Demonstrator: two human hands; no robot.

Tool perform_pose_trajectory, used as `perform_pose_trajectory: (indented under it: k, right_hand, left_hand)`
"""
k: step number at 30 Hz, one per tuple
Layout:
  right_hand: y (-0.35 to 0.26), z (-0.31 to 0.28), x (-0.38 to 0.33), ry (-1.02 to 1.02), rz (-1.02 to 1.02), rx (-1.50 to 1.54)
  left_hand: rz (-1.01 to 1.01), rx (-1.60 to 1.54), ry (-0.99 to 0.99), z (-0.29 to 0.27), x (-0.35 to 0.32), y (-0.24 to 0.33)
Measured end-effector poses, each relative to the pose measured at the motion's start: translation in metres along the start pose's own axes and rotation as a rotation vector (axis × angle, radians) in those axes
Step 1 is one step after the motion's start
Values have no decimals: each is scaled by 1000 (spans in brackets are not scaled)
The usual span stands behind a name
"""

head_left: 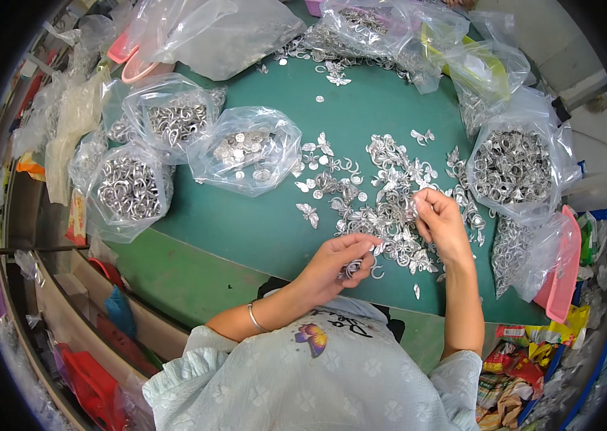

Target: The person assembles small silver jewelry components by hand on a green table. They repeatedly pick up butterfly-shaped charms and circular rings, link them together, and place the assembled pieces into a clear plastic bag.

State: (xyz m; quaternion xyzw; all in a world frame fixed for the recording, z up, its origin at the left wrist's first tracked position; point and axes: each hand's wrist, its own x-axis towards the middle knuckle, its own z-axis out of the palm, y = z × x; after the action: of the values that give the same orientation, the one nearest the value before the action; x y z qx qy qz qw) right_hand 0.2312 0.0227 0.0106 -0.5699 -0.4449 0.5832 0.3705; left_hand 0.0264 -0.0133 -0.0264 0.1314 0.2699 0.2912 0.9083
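My left hand, near the table's front edge, curls around several small silver open rings. Between its thumb and fingertip sits another small silver piece, too small to make out. To its right, my right hand is closed in a pinch over the loose pile, with a small silver piece at its fingertips. Beneath and between both hands spreads the pile of silver metal parts, with butterfly shapes, round discs and open rings mixed together. One butterfly-shaped piece lies apart on the left.
Clear bags of silver rings and discs stand on the green table at left. Another ring-filled bag stands at right, beside a pink basket. More bags line the far edge. Shelving flanks the left.
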Motion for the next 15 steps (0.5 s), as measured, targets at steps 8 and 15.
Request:
perform_pose_trajectory:
  k: [8, 15]
  right_hand:
    - [0, 12, -9, 41, -43, 13]
    - [1, 31, -19, -91, -527, -362]
  left_hand:
    - [107, 83, 34, 5, 3, 5]
    - [-52, 126, 57, 20, 11, 19]
